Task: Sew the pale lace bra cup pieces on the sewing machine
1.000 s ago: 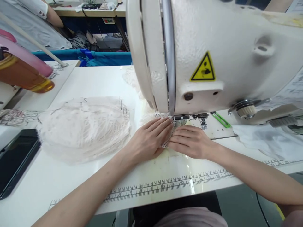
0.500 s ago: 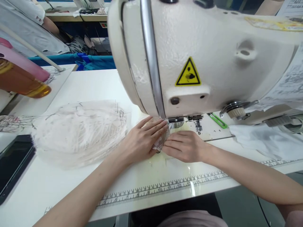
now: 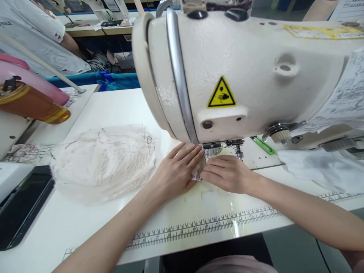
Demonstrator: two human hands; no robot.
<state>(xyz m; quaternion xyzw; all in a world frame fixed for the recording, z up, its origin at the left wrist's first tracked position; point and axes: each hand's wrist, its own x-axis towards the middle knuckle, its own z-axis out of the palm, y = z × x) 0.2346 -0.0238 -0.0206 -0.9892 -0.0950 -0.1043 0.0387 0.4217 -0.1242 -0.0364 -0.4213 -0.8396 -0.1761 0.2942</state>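
Note:
A small piece of pale lace fabric [image 3: 198, 173] lies under the head of the sewing machine [image 3: 241, 68], mostly covered by my hands. My left hand [image 3: 178, 168] rests flat on it, fingers stretched toward the presser foot area [image 3: 212, 150]. From the right, my right hand [image 3: 227, 173] has its fingers curled together at the fabric's edge, close to the left fingertips. The needle itself is hidden behind the machine head. Left of my hands sits a loose pile of sheer whitish lace pieces [image 3: 105, 163] with dark thread ends.
Green thread snips [image 3: 264, 145] lie right of the machine's foot, beside white cloth [image 3: 315, 170]. A black phone [image 3: 25, 206] and an amber bottle [image 3: 36, 102] are at left. A printed ruler [image 3: 199, 228] follows the front edge. Another person's arm [image 3: 71, 43] shows behind.
The view has shifted slightly, so the scene sits a little lower and further right at left. Both hands keep nearly the same place on the lace fabric beside the presser foot.

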